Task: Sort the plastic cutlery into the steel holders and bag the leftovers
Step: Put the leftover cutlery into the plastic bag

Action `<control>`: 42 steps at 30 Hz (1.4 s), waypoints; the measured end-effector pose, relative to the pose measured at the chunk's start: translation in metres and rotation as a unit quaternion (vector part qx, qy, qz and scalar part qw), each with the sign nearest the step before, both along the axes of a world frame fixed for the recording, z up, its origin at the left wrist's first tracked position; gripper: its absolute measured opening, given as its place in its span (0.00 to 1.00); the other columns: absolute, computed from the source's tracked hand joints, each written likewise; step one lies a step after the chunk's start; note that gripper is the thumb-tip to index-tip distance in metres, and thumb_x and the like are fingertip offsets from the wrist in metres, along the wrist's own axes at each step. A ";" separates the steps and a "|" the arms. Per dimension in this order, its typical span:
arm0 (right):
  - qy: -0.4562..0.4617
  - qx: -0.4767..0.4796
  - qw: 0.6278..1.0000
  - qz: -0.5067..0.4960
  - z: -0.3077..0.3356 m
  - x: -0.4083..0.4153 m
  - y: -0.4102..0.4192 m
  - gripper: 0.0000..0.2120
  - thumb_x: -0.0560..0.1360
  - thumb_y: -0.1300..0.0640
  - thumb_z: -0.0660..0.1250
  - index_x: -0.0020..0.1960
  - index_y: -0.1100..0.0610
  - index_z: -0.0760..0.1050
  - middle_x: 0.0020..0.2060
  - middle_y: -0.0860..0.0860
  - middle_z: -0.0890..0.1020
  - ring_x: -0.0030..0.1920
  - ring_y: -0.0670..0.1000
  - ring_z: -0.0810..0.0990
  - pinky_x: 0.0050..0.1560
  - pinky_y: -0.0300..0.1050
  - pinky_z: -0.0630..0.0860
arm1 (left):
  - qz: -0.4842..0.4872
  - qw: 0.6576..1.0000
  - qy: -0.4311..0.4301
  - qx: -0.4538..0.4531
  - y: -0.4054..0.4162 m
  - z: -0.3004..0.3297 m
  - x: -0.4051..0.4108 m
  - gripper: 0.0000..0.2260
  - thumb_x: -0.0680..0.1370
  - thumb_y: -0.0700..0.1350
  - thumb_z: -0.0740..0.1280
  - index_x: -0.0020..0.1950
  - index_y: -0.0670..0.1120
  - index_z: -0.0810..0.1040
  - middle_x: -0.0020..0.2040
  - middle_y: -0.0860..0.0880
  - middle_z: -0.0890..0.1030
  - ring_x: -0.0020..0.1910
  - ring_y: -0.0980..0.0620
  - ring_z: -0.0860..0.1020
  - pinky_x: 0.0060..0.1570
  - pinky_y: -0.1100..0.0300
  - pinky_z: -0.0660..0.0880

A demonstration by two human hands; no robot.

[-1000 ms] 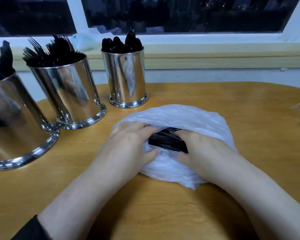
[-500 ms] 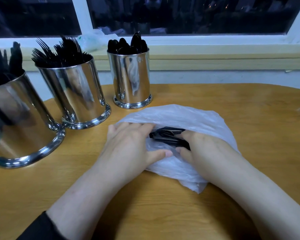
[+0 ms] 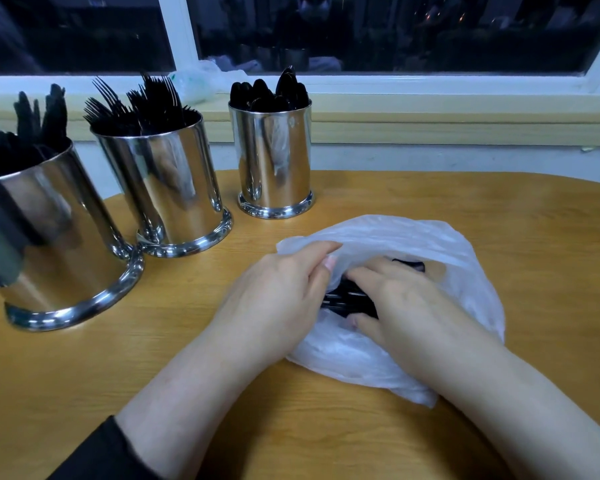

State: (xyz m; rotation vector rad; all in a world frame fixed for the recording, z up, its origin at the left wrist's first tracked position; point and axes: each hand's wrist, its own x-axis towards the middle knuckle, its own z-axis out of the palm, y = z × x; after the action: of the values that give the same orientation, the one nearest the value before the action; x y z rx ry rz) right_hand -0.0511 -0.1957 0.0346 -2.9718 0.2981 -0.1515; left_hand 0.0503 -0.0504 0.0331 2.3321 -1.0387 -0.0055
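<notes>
**Leftovers going deeper into the bag**

I see the right hand (image 3: 400,299) now well inside the thin white plastic bag (image 3: 465,271), where a second ago it sat at the mouth. It is grasping the bundle of black plastic cutlery (image 3: 347,299) and driving it in. The left hand (image 3: 278,299) has shifted too: its fingers now pinch the bag's upper lip and lift it, holding the opening wide. The bundle lies half within the bag, on the rounded yellow wooden surface (image 3: 187,341).

The three shiny steel cylinder holders stand full: knives in the near-left one (image 3: 49,237), forks in the middle (image 3: 167,188), spoons in the far one (image 3: 274,161). My read: sorting is finished, bagging nearly so; closing the bag is what remains.
</notes>
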 end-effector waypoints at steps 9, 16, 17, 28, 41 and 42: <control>0.021 0.026 0.998 -0.055 0.010 -0.006 0.001 0.10 0.78 0.50 0.64 0.59 0.46 0.70 0.54 0.44 0.77 0.57 0.50 0.78 0.50 0.42 0.68 | -0.086 0.992 -0.079 0.047 0.003 0.000 0.005 0.29 0.75 0.70 0.48 0.61 0.59 0.82 0.58 0.61 0.82 0.61 0.60 0.75 0.63 0.56 0.61; 0.064 0.021 0.996 -0.063 0.025 -0.017 -0.004 0.18 0.80 0.53 0.62 0.69 0.43 0.67 0.60 0.44 0.78 0.61 0.48 0.76 0.46 0.37 0.63 | -0.037 0.998 0.010 0.055 0.003 0.011 -0.001 0.34 0.75 0.72 0.35 0.34 0.52 0.71 0.34 0.54 0.76 0.42 0.60 0.74 0.63 0.49 0.63; 0.067 0.032 0.995 -0.067 0.029 -0.019 -0.004 0.19 0.80 0.53 0.62 0.69 0.41 0.66 0.57 0.44 0.79 0.59 0.48 0.77 0.44 0.38 0.63 | -0.018 0.999 0.016 0.031 0.004 0.011 -0.001 0.34 0.75 0.71 0.35 0.33 0.51 0.70 0.33 0.52 0.75 0.40 0.58 0.75 0.62 0.49 0.65; 0.001 0.063 0.998 0.018 0.046 -0.033 -0.020 0.13 0.82 0.53 0.62 0.62 0.38 0.71 0.55 0.36 0.78 0.56 0.38 0.73 0.54 0.34 0.68 | 0.160 0.985 0.022 -0.061 -0.001 0.005 0.011 0.21 0.83 0.58 0.59 0.35 0.47 0.75 0.29 0.50 0.76 0.36 0.44 0.76 0.37 0.52 0.73; -0.310 0.639 0.704 0.013 0.048 -0.009 -0.007 0.08 0.83 0.63 0.61 0.57 0.57 0.78 0.48 0.57 0.86 0.52 0.57 0.86 0.58 0.53 0.81 | 0.025 0.980 -0.136 -0.146 -0.005 -0.007 0.011 0.18 0.79 0.54 0.59 0.37 0.46 0.80 0.35 0.53 0.77 0.40 0.53 0.74 0.42 0.53 0.71; -0.304 0.672 0.675 0.009 0.046 -0.006 -0.005 0.07 0.83 0.63 0.61 0.58 0.58 0.77 0.48 0.58 0.86 0.53 0.58 0.86 0.58 0.53 0.81 | 0.007 0.966 -0.121 -0.228 -0.003 -0.004 0.008 0.19 0.79 0.53 0.59 0.37 0.44 0.80 0.34 0.53 0.78 0.40 0.52 0.76 0.43 0.55 0.71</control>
State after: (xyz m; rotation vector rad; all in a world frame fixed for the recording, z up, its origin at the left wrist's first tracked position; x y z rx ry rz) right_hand -0.0574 -0.2010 0.0810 -1.3204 0.1520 -0.5865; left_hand 0.0580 -0.0534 0.0296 1.9478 -1.0107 0.4851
